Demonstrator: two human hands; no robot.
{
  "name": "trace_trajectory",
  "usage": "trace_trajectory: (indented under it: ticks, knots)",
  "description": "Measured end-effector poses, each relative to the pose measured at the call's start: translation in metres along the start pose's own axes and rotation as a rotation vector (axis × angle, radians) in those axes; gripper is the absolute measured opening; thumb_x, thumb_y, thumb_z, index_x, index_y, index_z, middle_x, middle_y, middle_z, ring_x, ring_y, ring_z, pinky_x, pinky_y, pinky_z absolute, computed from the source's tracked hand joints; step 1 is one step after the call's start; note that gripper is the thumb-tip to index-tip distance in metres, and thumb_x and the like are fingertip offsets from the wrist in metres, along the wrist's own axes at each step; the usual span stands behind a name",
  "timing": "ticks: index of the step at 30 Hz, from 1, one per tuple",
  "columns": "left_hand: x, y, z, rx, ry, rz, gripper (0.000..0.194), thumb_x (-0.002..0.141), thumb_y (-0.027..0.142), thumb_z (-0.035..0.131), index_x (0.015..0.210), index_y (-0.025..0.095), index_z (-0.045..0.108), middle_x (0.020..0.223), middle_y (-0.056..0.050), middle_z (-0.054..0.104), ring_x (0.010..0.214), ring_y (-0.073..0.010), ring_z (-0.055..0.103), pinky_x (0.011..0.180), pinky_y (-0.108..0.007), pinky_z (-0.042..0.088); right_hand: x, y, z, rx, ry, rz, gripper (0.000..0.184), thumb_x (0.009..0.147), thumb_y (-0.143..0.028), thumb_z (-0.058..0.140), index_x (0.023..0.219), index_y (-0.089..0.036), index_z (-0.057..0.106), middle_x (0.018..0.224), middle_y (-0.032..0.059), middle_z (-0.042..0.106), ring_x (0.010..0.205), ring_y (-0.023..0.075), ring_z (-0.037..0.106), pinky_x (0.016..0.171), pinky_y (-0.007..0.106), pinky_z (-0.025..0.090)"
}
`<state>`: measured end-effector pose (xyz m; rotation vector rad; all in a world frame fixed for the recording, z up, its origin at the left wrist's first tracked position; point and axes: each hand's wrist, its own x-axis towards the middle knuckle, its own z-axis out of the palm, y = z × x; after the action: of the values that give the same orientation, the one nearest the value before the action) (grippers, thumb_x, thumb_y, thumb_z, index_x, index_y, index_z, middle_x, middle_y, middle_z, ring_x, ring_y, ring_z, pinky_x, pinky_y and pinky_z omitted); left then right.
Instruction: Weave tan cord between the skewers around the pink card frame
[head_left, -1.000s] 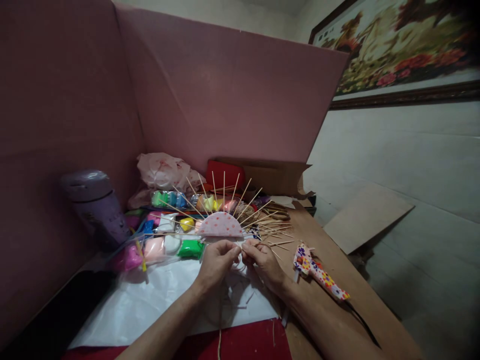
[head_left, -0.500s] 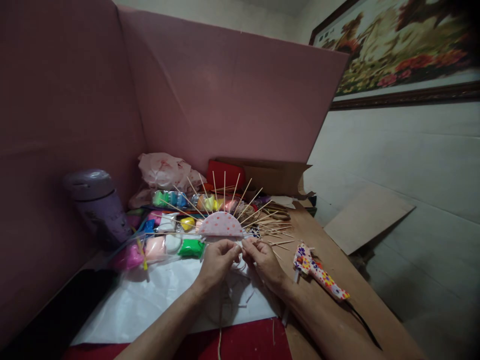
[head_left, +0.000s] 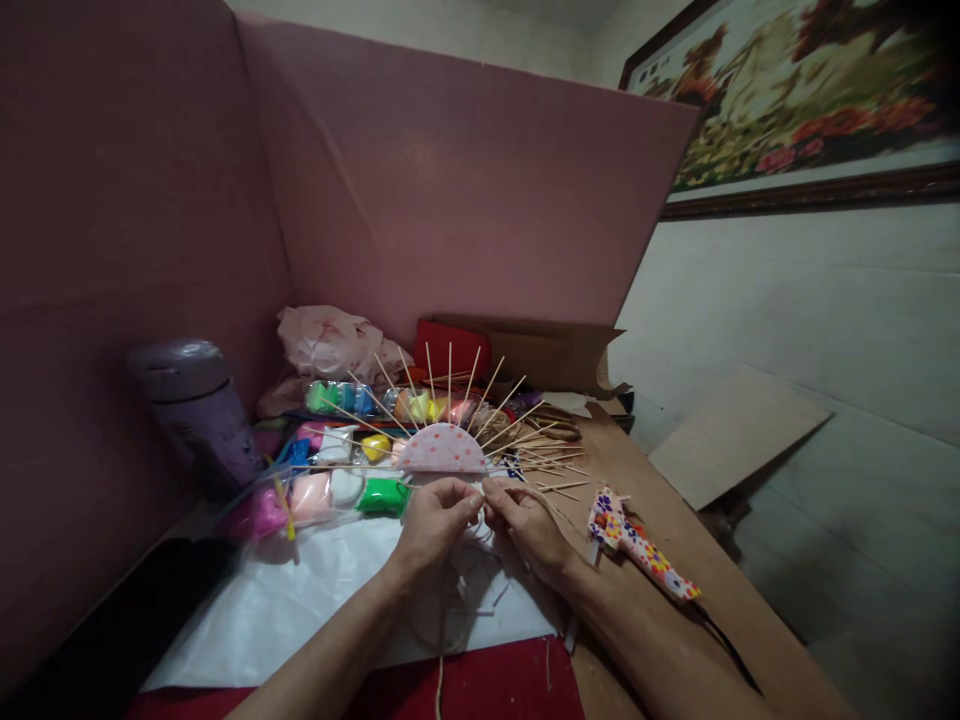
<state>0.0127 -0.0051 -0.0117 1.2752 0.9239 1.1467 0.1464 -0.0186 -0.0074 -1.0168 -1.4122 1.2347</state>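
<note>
My left hand (head_left: pixel 441 518) and my right hand (head_left: pixel 531 528) are close together in the middle, thumbs and fingertips pinched on a thin beige twine (head_left: pixel 439 672). One length of the twine hangs toward the front edge; another stretch shows behind my right fingers. Just beyond my hands stands a pink half-disc with red dots (head_left: pixel 441 448), thin wooden sticks (head_left: pixel 450 378) fanning out from its curved edge. The exact grip between the fingertips is too small to make out.
Right of my hands lies a flower-patterned glue gun (head_left: pixel 643 548) with its cord. Bags of coloured clay (head_left: pixel 384 496) and a purple bottle (head_left: pixel 196 420) stand at left. Loose sticks (head_left: pixel 559 487) lie beyond my right hand. White sheeting (head_left: pixel 300 610) covers the table's front.
Both hands stay nearly in place, still pinching. A stretch of twine now shows to the right behind my right fingers. The half-disc has not moved.
</note>
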Motion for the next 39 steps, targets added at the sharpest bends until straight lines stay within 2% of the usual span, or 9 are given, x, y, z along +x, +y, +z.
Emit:
trace_trajectory:
  ticks: [5,11,16,18,20,24,32,36,39]
  knots:
    - [0.0,0.001,-0.001,-0.01,-0.089,-0.014,0.033,0.068,0.044,0.06,0.058,0.012,0.056,0.047,0.002,0.049,0.041,-0.0048,0.032,0.04,-0.019,0.019,0.0,-0.006,-0.003,-0.044,0.018,-0.035,0.034,0.075,-0.043,0.053,0.055,-0.017,0.044,0.051,-0.005,0.038,0.048,0.008,0.033,0.047,0.023,0.027]
    - [0.002,-0.001,-0.007,0.034,-0.15,-0.05,0.034,0.065,0.044,0.062,0.055,0.012,0.056,0.045,0.003,0.046,0.041,-0.0046,0.031,0.041,-0.02,0.018,-0.001,-0.009,-0.005,0.02,-0.038,-0.003,0.031,0.073,-0.043,0.055,0.059,-0.018,0.045,0.051,-0.0053,0.038,0.047,0.0079,0.032,0.044,0.021,0.025]
    - [0.003,0.0,-0.005,-0.086,-0.093,-0.055,0.031,0.062,0.041,0.066,0.057,0.013,0.055,0.045,0.004,0.048,0.04,-0.0049,0.033,0.041,-0.019,0.019,0.0,-0.005,-0.003,0.107,-0.03,0.069,0.039,0.076,-0.053,0.047,0.061,-0.018,0.046,0.053,-0.0037,0.04,0.045,0.0081,0.034,0.04,0.021,0.025]
    - [0.002,0.001,-0.003,-0.079,-0.058,-0.045,0.03,0.061,0.041,0.066,0.057,0.013,0.055,0.044,0.004,0.048,0.039,-0.005,0.033,0.04,-0.019,0.02,0.001,-0.001,-0.003,0.12,-0.032,0.097,0.043,0.078,-0.057,0.041,0.062,-0.017,0.046,0.053,-0.0034,0.039,0.043,0.0077,0.033,0.039,0.021,0.023]
    - [0.001,0.001,-0.001,-0.055,-0.043,-0.03,0.03,0.06,0.041,0.067,0.057,0.013,0.056,0.045,0.003,0.05,0.041,-0.0058,0.036,0.041,-0.019,0.023,0.002,0.003,-0.002,0.108,-0.035,0.075,0.042,0.077,-0.054,0.044,0.059,-0.016,0.046,0.051,-0.0042,0.038,0.043,0.0066,0.03,0.04,0.021,0.022]
    - [0.001,-0.001,-0.002,-0.041,-0.084,-0.018,0.031,0.062,0.04,0.065,0.056,0.012,0.056,0.047,0.001,0.052,0.043,-0.006,0.038,0.043,-0.019,0.025,0.003,0.002,-0.002,0.098,-0.012,0.01,0.034,0.074,-0.043,0.056,0.057,-0.017,0.044,0.05,-0.0057,0.037,0.044,0.0061,0.028,0.043,0.021,0.021]
    - [0.002,0.001,-0.006,0.053,-0.141,-0.031,0.033,0.065,0.044,0.063,0.058,0.012,0.058,0.051,0.0,0.054,0.044,-0.0061,0.038,0.044,-0.019,0.024,0.0,-0.007,-0.005,0.098,-0.063,0.027,0.029,0.072,-0.041,0.056,0.06,-0.017,0.045,0.05,-0.0057,0.038,0.043,0.0067,0.03,0.041,0.021,0.022]
    - [0.001,0.005,-0.005,0.035,-0.153,-0.046,0.033,0.063,0.044,0.064,0.056,0.012,0.057,0.049,0.0,0.054,0.043,-0.0066,0.039,0.043,-0.019,0.025,0.0,-0.008,-0.004,0.121,-0.065,0.035,0.032,0.072,-0.044,0.056,0.06,-0.018,0.044,0.05,-0.0056,0.039,0.042,0.0066,0.031,0.04,0.021,0.023]
    - [0.0,0.008,-0.003,-0.008,-0.109,-0.036,0.031,0.061,0.042,0.066,0.056,0.013,0.057,0.048,0.001,0.054,0.043,-0.0073,0.041,0.044,-0.019,0.028,0.0,-0.006,-0.003,0.201,-0.054,0.088,0.036,0.073,-0.052,0.052,0.062,-0.018,0.043,0.051,-0.0051,0.04,0.042,0.0067,0.033,0.039,0.02,0.023]
